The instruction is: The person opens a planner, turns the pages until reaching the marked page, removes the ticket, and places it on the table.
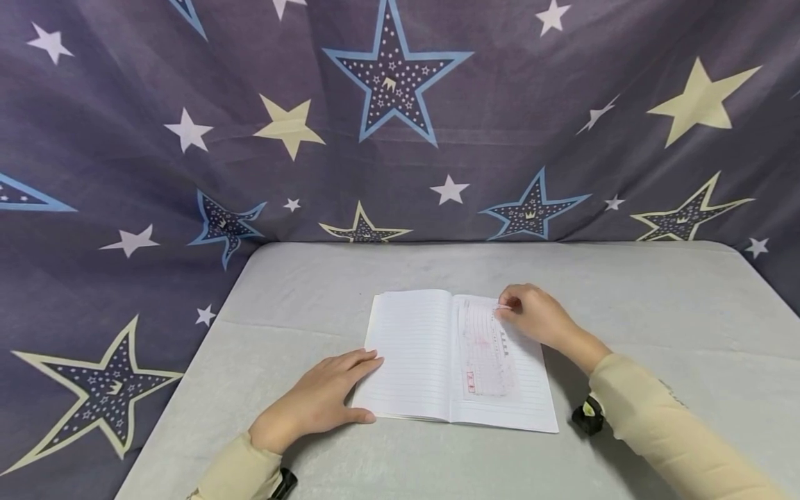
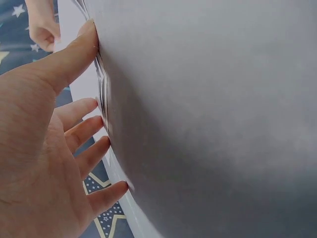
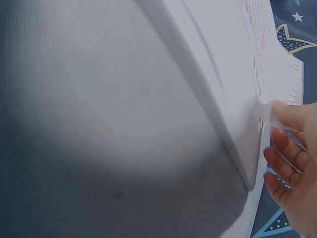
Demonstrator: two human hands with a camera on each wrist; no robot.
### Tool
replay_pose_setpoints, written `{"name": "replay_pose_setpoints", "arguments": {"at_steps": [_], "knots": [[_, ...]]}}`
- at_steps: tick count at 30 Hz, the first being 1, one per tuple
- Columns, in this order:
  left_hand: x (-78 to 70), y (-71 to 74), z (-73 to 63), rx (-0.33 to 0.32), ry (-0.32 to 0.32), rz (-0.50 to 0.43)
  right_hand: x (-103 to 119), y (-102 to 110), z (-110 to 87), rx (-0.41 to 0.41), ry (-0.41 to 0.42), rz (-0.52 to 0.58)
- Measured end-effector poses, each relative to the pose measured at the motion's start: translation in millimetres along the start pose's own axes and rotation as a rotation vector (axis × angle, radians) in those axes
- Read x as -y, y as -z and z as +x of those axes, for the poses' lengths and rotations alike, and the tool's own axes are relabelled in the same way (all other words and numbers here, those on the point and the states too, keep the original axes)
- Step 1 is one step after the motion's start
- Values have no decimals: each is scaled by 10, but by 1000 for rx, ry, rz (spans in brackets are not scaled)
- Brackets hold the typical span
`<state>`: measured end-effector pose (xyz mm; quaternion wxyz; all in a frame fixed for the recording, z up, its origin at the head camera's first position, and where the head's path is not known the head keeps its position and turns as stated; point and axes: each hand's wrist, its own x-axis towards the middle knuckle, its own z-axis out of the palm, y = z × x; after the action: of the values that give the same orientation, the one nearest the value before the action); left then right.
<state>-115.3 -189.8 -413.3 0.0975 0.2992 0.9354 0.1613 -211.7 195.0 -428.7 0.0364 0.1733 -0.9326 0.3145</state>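
An open notebook with lined white pages lies flat on the table. On its right page is a thin, see-through paper slip with printed lines, a faint red mark and a small red box. My right hand pinches the slip's upper right corner between thumb and fingers; the right wrist view shows the pale corner at the thumb tip. Spread along the notebook's left edge, my left hand has its fingertips on the page border. Its thumb lies at the lower left corner.
The table is covered in pale grey cloth. Behind it hangs a dark curtain with stars. Black straps sit at both wrists, the right one just below the beige sleeve.
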Motion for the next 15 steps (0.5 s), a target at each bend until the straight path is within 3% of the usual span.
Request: {"name": "replay_pose_setpoints", "arguments": {"at_steps": [6,15], "knots": [[-6,2,-8,5,-3,0,-68,102,-40,-92,-38,122],[-61,17,-24,29,15,18,-442,507,-179,-109,-40,57]]}}
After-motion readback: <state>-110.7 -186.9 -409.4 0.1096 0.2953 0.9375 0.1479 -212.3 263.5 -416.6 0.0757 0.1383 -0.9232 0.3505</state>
